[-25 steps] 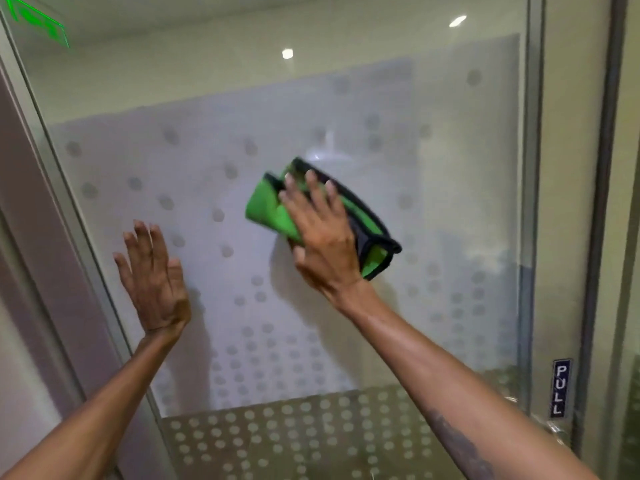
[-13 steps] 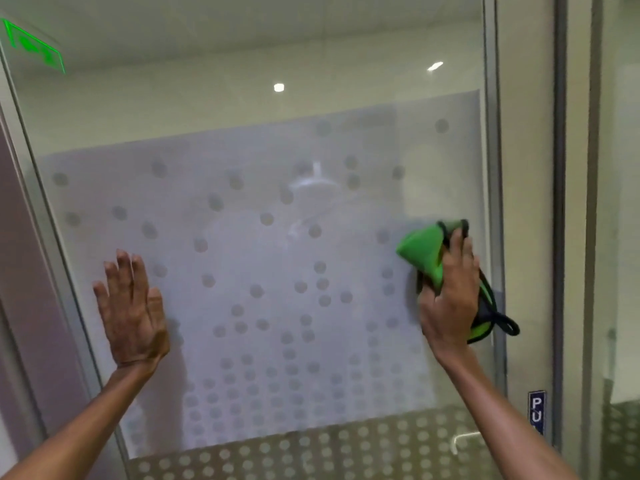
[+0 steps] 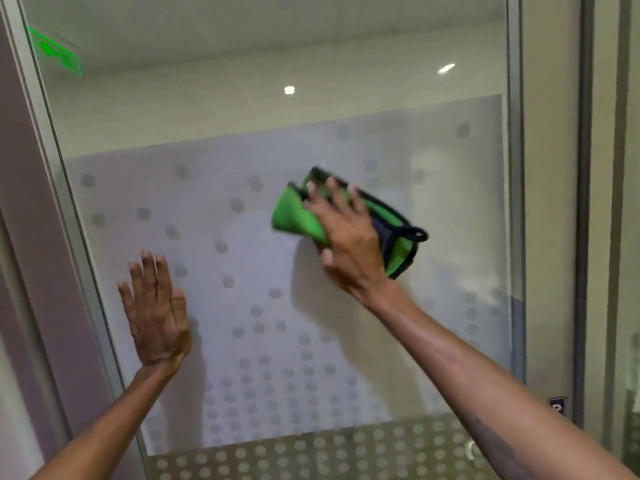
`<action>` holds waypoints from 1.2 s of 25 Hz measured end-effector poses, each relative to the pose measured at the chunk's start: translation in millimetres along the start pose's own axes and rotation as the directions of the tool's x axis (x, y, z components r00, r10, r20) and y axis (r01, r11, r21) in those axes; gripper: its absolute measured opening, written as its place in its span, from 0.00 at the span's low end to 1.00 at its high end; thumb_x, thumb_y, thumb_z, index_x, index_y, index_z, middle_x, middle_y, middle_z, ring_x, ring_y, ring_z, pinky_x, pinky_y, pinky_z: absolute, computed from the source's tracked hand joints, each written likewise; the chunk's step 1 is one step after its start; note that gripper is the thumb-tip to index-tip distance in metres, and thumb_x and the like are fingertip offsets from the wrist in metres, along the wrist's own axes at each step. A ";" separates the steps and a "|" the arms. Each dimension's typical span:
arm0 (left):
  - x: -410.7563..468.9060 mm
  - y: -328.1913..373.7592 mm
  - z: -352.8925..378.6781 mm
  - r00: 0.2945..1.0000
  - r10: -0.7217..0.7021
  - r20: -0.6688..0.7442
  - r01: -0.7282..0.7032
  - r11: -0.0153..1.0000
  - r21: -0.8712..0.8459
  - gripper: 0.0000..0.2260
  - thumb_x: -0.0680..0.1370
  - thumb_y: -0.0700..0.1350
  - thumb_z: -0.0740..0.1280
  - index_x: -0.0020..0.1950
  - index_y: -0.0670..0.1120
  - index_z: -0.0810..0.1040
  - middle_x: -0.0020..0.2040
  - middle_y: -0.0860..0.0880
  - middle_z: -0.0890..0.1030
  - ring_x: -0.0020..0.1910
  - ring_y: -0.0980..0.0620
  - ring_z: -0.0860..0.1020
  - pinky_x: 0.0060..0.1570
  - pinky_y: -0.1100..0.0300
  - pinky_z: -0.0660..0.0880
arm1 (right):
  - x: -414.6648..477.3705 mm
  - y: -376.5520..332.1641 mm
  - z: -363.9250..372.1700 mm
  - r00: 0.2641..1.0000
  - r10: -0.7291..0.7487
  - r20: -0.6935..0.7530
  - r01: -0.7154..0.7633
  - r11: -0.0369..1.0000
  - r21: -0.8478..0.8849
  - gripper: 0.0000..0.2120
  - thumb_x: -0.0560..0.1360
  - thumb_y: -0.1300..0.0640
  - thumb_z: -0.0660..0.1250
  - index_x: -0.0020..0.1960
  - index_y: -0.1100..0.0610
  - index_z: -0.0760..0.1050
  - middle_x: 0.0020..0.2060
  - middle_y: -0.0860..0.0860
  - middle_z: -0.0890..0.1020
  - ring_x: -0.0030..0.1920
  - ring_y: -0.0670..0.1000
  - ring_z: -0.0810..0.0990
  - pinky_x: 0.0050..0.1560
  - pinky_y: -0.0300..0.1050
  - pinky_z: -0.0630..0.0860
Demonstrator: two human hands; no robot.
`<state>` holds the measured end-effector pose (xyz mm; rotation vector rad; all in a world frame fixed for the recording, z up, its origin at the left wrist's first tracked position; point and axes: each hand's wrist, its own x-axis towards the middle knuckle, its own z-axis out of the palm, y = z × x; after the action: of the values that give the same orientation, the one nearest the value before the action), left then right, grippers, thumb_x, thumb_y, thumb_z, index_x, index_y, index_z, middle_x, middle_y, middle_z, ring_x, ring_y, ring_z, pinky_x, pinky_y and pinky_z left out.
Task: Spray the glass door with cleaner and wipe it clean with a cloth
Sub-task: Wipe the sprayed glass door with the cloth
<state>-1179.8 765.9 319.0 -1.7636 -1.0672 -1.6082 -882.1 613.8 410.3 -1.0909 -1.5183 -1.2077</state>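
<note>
Under my right hand (image 3: pixel 346 237): green cloth (image 3: pixel 298 220) with dark edging, folded, pressed flat to the glass door (image 3: pixel 242 150) on its frosted, dotted band. Fingers spread and straight over the cloth. The thumb is at its lower edge, but I cannot tell whether it hooks the cloth.

Left hand (image 3: pixel 156 317), down and to the left of the right: palm flat on the glass, fingers straight and close together, holding nothing. I judge it is bracing the door.

Risks, as I judge them:
- Cloth is held mostly by pressure. A lighter push mid-stroke could let it slide out from under the palm.
- A loose loop (image 3: pixel 417 234) and a corner trail out to the right of the hand. They could drag unevenly and leave streaks.
- Bare left palm on the glass is likely to leave a print that needs another pass.
- A hard push could swing the door if the left hand eases.
- No spray bottle in view.

Writing:
- Small dark plate (image 3: pixel 557 407) beyond the right forearm, cut off. Perhaps a "P", nothing more.
- Green lit sign (image 3: pixel 55 51) up-left of the left hand: illegible.
- No brand visible on the cloth.
</note>
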 end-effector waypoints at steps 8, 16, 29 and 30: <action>0.0 -6.1 0.1 1.000 0.003 0.000 -0.003 1.000 -0.010 0.26 0.86 0.47 0.49 0.83 0.43 0.51 0.83 0.45 0.53 0.83 0.47 0.47 0.81 0.46 0.43 | -150.3 69.4 -53.2 0.990 -0.014 0.137 0.048 0.968 -0.246 0.34 0.67 0.71 0.64 0.72 0.57 0.73 0.75 0.52 0.72 0.77 0.58 0.69 0.76 0.67 0.63; 0.9 1.2 -3.0 1.000 -0.005 -0.020 0.005 1.000 0.001 0.25 0.85 0.46 0.50 0.81 0.39 0.58 0.82 0.40 0.57 0.82 0.40 0.54 0.81 0.45 0.44 | 49.1 80.9 -49.2 0.744 0.639 -0.196 -0.614 0.769 0.178 0.30 0.77 0.61 0.63 0.79 0.57 0.65 0.79 0.59 0.64 0.79 0.64 0.61 0.80 0.62 0.58; 0.2 -5.9 -3.3 1.000 -0.005 0.010 0.005 1.000 -0.005 0.25 0.85 0.48 0.49 0.82 0.43 0.55 0.83 0.45 0.53 0.83 0.48 0.47 0.81 0.45 0.45 | -93.7 -53.5 32.4 0.958 -0.244 0.149 0.260 0.961 -0.097 0.25 0.75 0.69 0.57 0.68 0.58 0.79 0.73 0.53 0.75 0.76 0.59 0.71 0.75 0.66 0.66; 0.7 -5.8 -2.5 1.000 -0.007 0.011 0.007 1.000 -0.007 0.25 0.85 0.48 0.48 0.82 0.43 0.55 0.83 0.45 0.53 0.83 0.48 0.48 0.81 0.45 0.45 | -91.4 -27.9 16.3 0.987 -0.142 0.076 0.152 0.977 -0.149 0.26 0.74 0.68 0.60 0.71 0.58 0.75 0.73 0.54 0.74 0.76 0.58 0.71 0.75 0.66 0.64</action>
<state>-1186.0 767.3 319.4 -1.7774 -1.0751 -1.6098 -890.7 616.1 313.8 -1.1442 -1.5995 -1.4240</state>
